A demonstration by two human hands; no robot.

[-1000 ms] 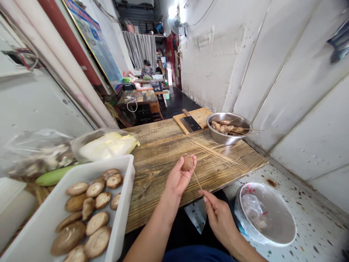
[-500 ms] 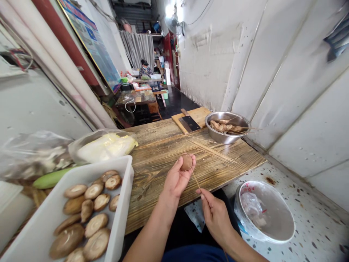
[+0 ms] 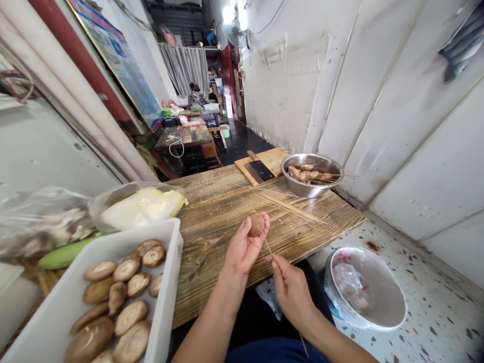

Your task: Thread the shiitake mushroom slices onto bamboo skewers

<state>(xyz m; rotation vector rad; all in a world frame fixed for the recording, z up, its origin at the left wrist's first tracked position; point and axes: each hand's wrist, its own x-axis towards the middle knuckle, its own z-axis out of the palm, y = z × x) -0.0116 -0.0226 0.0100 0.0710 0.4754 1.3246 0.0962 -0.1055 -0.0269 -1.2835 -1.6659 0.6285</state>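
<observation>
A brown mushroom (image 3: 256,224) rests in my left hand (image 3: 245,246), its fingers curled round the cap. My right hand (image 3: 290,282) pinches a thin wooden skewer (image 3: 267,243) whose upper end meets the mushroom's lower edge; whether the tip is inside cannot be seen. The skewer's other end shows below my right wrist. Several loose skewers (image 3: 293,207) lie on the wooden table (image 3: 212,222) beyond my hands. At the left, a white tub (image 3: 174,252) holds several mushrooms (image 3: 130,316), some with the stem side up.
A steel bowl (image 3: 312,189) with skewered mushrooms stands at the table's far right, beside a cleaver (image 3: 260,171) on a cutting board (image 3: 278,159). A lined bin (image 3: 397,302) sits on the floor at right. Bagged cabbage (image 3: 145,206) lies behind the tub. Another person (image 3: 195,96) sits far back.
My right hand has moved up the skewer's line, closer to the mushroom, and more of the skewer's lower end shows. The whole view has shifted slightly.
</observation>
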